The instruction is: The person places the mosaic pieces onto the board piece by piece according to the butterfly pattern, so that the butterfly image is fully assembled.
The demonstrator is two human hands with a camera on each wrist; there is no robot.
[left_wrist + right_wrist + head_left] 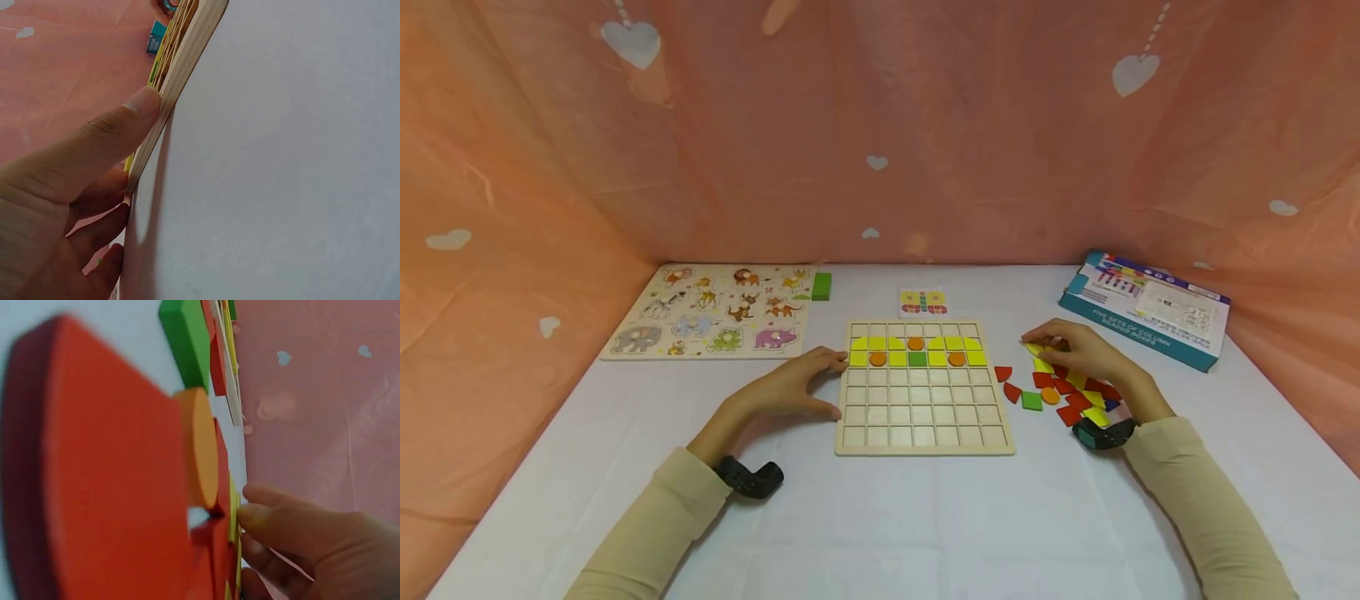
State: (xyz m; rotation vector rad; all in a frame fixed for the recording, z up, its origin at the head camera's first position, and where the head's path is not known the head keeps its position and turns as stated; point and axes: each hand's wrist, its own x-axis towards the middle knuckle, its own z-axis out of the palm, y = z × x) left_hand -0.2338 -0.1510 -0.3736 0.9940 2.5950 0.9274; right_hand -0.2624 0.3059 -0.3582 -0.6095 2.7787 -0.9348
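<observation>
A wooden grid board (925, 414) lies flat, its upper rows partly filled with yellow tiles (897, 358), orange discs (877, 359) and a green square (917, 359). Along the board's left edge, my left hand (790, 385) rests with thumb and fingers spread apart; the left wrist view shows the thumb against the wooden rim (181, 81). To the right of the board, my right hand (1081, 350) reaches over a loose pile of tiles and pinches a yellow tile (1033, 349) at the pile's far side. The right wrist view hides most of that tile behind other pieces.
Loose red tiles (1012, 392), a green square tile (1032, 402) and an orange disc (1050, 396) lie beside the board. A butterfly pattern card (922, 314) stands behind it. An animal puzzle (715, 312) and green block (822, 287) are back left, a box (1146, 308) back right.
</observation>
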